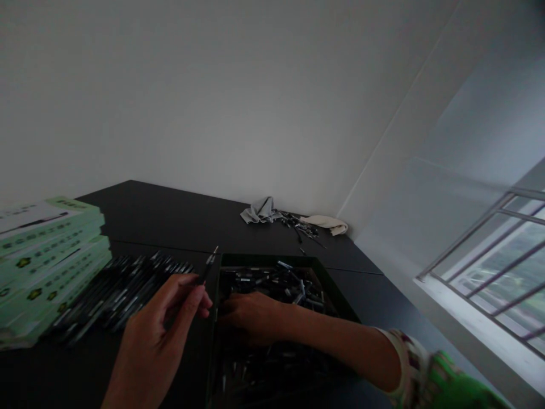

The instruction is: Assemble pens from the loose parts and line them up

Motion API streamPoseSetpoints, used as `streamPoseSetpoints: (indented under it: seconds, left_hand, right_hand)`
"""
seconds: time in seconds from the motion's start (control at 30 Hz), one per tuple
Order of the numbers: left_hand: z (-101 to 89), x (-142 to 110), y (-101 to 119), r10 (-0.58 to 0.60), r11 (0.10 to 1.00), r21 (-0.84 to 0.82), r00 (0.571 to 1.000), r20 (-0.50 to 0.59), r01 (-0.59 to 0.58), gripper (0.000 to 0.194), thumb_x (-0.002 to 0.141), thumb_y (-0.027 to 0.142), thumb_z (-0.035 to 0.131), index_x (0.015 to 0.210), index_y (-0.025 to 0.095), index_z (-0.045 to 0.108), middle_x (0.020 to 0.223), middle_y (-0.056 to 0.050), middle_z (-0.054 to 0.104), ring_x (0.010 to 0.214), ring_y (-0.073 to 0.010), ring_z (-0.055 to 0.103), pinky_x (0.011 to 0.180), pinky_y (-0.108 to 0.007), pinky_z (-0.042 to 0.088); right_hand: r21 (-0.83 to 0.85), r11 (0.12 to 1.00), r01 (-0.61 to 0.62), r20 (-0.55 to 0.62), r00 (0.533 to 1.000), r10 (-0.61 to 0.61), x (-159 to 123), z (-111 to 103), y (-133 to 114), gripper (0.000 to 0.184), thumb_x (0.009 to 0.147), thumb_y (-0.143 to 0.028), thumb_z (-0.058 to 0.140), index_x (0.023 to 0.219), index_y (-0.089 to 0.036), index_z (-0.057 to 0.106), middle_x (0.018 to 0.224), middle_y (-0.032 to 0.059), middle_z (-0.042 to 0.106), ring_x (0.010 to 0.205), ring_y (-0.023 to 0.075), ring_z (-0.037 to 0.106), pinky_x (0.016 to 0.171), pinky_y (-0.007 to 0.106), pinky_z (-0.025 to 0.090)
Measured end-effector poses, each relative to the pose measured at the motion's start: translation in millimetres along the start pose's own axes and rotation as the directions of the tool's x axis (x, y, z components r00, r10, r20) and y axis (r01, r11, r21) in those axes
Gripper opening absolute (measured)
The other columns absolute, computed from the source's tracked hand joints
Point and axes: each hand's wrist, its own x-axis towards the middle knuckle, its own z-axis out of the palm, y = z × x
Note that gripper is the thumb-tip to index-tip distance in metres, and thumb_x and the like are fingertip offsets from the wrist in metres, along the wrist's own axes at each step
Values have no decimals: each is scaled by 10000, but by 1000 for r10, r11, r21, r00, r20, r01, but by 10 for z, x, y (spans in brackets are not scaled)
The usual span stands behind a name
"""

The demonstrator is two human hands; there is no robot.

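Observation:
Between the thumb and fingers of my left hand [164, 324] is a slim black pen [208, 266], its pale pointed end tilted up and away. Just right of it, my right hand [251, 315] reaches down into a dark open box [343, 298] full of loose black and clear pen parts [293, 284]. The fingertips of that hand are lost in shadow among the parts, so what they touch is hidden. Left of my left hand lies a row of many black pens [123, 289], side by side on the dark table [179, 213].
Stacked light green boxes [51, 261] with a pen picture on top stand at the left. Toward the wall lie a grey cloth [259, 210], a heap of small dark parts [300, 225] and a cream cloth [327, 222]. A barred window [502, 267] is at the right.

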Motion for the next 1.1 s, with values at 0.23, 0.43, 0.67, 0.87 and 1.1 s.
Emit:
streamPoseSetpoints:
  seconds: [0.23, 0.43, 0.67, 0.87, 1.1]
  left_hand:
    - [-24, -14, -43, -21, 1000, -7, 999, 39, 21, 274, 849, 538, 474, 908, 277, 533, 765, 63, 594, 714, -110, 588, 653, -164, 462]
    - [-31, -27, -62, -30, 1000, -3, 999, 28, 30, 292, 846, 549, 467, 926, 274, 527, 782, 55, 596, 731, -120, 590, 649, -186, 465]
    - [-30, -28, -52, -65, 998, -7, 998, 28, 65, 288, 841, 552, 468, 907, 279, 531, 764, 58, 601, 710, -116, 594, 617, -179, 470]
    - [-19, -21, -66, -61, 998, -17, 997, 53, 62, 280, 835, 548, 478, 918, 286, 531, 784, 62, 610, 737, -117, 603, 673, -181, 468]
    - [-46, -51, -111, -106, 994, 1, 974, 198, 107, 367, 807, 604, 476, 978, 281, 509, 789, 43, 603, 729, -126, 594, 626, -167, 469]
  right_hand:
    - [-31, 999, 35, -6, 999, -35, 8, 18, -17, 250, 878, -256, 469, 1109, -188, 537, 1078, 61, 598, 940, 191, 531, 623, 273, 441]
    - [-43, 996, 72, -18, 997, -73, 25, 0, 2, 247, 880, -290, 474, 1095, -194, 549, 1119, 70, 577, 1003, 203, 494, 672, 281, 447]
    - [-27, 993, 118, -28, 993, -119, 43, 22, 2, 251, 883, -298, 479, 1083, -176, 570, 1091, 68, 591, 1003, 207, 484, 786, 293, 421]
    - [21, 993, 119, -22, 993, -118, 58, 38, -5, 251, 865, -247, 485, 1076, -147, 575, 1077, 106, 606, 1000, 226, 504, 832, 313, 404]
    - [174, 985, 3, -83, 996, 12, 6, -77, -43, 249, 804, -214, 533, 1044, -157, 571, 822, 57, 651, 698, 160, 582, 605, 244, 423]
